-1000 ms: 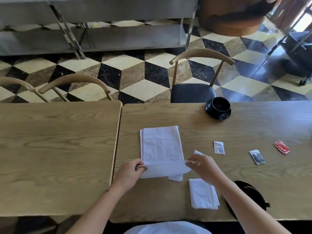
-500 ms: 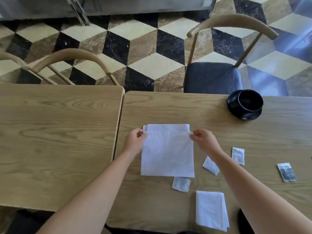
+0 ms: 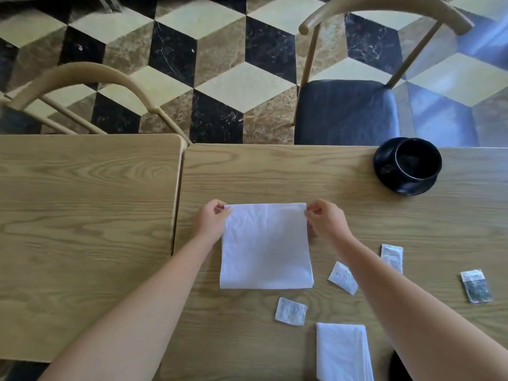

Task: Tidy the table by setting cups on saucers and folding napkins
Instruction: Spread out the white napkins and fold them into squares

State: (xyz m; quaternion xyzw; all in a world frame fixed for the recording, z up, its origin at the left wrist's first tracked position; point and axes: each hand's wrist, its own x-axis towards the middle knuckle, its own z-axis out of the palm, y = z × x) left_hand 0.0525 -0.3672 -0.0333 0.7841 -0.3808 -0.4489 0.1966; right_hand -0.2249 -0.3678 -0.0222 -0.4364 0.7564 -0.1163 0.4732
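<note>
A person's left hand (image 3: 210, 220) and right hand (image 3: 327, 220) each pinch a far corner of a white napkin (image 3: 265, 247) that lies doubled flat on the right-hand table (image 3: 302, 171), its far edges lined up and its fold toward the person. The likeliest slip from here is a skewed crease: if either pinch lets go early or 1 hand pulls harder, the thin top layer could slide off the lower one or wrinkle. A sideways fold to the right would carry the paper close to a sachet (image 3: 343, 277) near that side; another sachet (image 3: 290, 310) sits just beyond the napkin's near edge and could be caught underneath. To the left, bare wood runs as far as the seam with the adjoining table (image 3: 82, 215), near the left hand. Beyond the napkin the top lies open up to the black cup (image 3: 417, 160) already standing on its saucer (image 3: 384, 171) by the far edge. A folded napkin (image 3: 342, 350) waits near the person.
</note>
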